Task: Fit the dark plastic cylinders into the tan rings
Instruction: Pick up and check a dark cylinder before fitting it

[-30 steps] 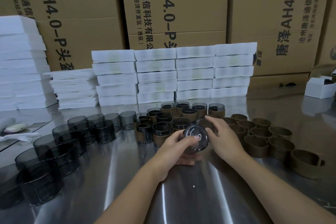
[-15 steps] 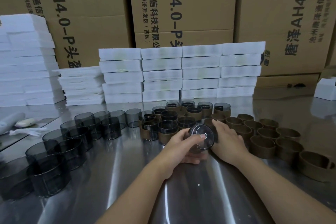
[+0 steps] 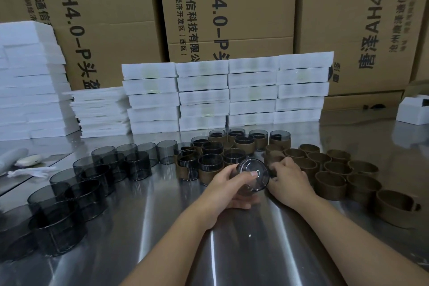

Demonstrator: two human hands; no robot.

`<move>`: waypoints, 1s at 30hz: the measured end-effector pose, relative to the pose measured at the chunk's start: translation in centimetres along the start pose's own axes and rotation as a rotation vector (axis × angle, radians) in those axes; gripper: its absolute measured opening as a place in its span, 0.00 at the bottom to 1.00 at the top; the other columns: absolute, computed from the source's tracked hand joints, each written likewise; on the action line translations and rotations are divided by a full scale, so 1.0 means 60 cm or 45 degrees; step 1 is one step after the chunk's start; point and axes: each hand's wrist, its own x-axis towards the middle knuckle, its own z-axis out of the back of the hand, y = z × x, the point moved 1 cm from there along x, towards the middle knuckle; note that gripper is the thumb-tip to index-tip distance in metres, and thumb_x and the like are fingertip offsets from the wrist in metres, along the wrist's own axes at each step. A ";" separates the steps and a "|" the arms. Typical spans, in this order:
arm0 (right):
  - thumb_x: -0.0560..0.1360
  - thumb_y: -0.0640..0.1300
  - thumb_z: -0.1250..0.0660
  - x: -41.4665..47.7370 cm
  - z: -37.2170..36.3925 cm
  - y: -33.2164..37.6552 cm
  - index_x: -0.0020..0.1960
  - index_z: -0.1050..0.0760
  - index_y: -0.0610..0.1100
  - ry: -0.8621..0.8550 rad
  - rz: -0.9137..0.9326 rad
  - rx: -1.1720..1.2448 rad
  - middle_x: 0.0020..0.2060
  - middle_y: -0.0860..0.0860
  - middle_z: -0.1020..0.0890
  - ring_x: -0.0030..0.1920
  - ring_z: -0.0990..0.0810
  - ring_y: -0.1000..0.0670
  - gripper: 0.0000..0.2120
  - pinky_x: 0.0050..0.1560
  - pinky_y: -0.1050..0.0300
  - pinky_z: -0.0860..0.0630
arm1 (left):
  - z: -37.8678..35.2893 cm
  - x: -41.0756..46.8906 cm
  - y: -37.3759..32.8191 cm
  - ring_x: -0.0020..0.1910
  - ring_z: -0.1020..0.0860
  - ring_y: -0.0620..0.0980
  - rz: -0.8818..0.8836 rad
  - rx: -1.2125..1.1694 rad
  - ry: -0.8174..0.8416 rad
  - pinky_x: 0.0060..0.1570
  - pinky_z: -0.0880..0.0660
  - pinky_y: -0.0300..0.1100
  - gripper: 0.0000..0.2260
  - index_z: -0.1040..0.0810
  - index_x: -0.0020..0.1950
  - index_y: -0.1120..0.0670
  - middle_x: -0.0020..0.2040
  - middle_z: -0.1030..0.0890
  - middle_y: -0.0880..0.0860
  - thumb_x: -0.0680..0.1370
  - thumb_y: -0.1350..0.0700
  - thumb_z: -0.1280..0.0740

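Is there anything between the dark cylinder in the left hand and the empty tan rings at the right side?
Nothing separate does. Only the right hand lies there, at the nearest tan rings, beside the dark cylinder that the left hand grips. Whether it holds a ring is hidden.

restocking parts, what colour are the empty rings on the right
The rings are tan-brown; head view.

Empty tan rings (image 3: 328,184): about twelve. Bare dark cylinders (image 3: 137,166): about fourteen. Ringed cylinders (image 3: 279,139): about twelve.
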 end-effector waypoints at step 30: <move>0.80 0.44 0.42 -0.018 0.030 0.030 0.37 0.32 0.48 -0.353 -0.003 0.650 0.40 0.51 0.25 0.45 0.27 0.48 0.12 0.40 0.55 0.35 | 0.005 0.000 -0.001 0.51 0.16 0.61 0.015 -0.121 -0.104 0.40 0.20 0.42 0.06 0.20 0.51 0.52 0.48 0.16 0.57 0.76 0.53 0.30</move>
